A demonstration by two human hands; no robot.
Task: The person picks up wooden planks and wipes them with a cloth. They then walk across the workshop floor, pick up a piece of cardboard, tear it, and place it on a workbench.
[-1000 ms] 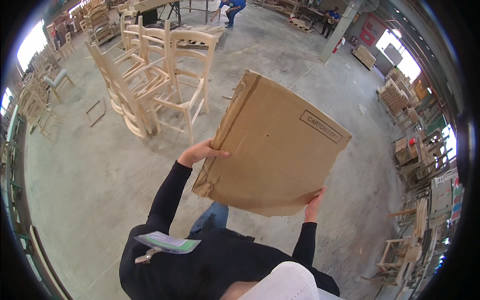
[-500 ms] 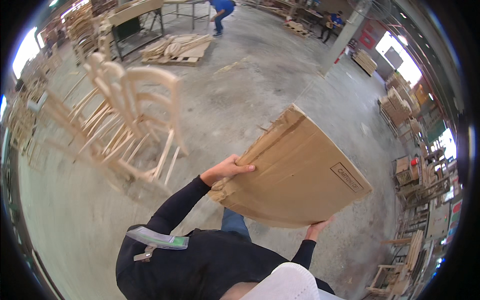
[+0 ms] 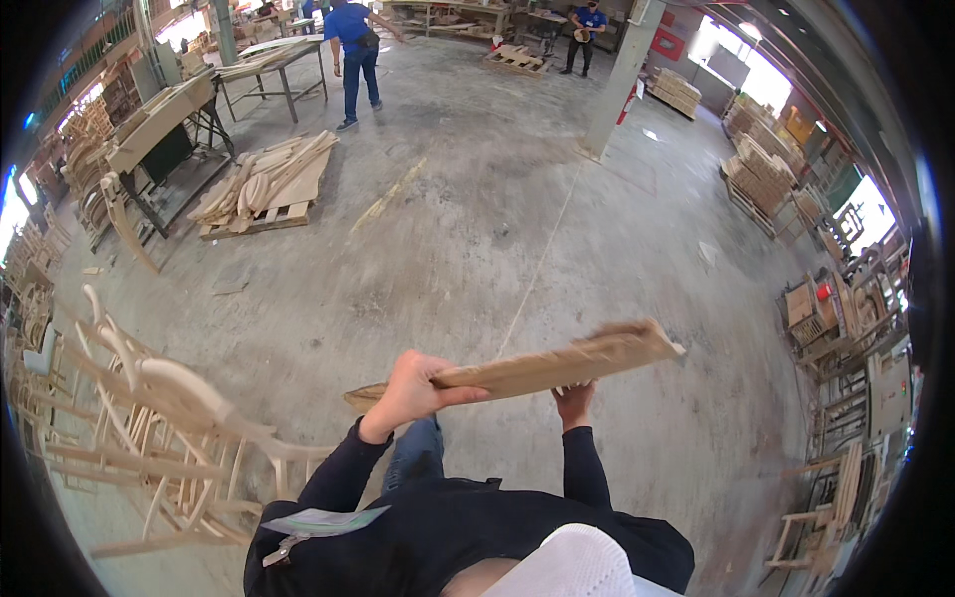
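Observation:
A flattened cardboard carton, brown with ragged edges, is held out in front of my body and seen almost edge-on. My left hand is closed over its left part, thumb along the near side. Under the right half, my right hand grips the lower edge; most of its fingers are hidden behind the cardboard. The carton's right end sits higher than its left. It hangs in the air above the concrete floor, apart from the wooden chairs at my left.
A pallet with wooden pieces lies ahead left, near a metal-legged table. A person in blue walks there; another person stands by a pillar. Stacked wood and wooden frames line the right side.
The carton has tipped from showing its broad face to nearly edge-on and come lower. My view has turned, so the chairs now appear lower left. Both hands still hold the carton.

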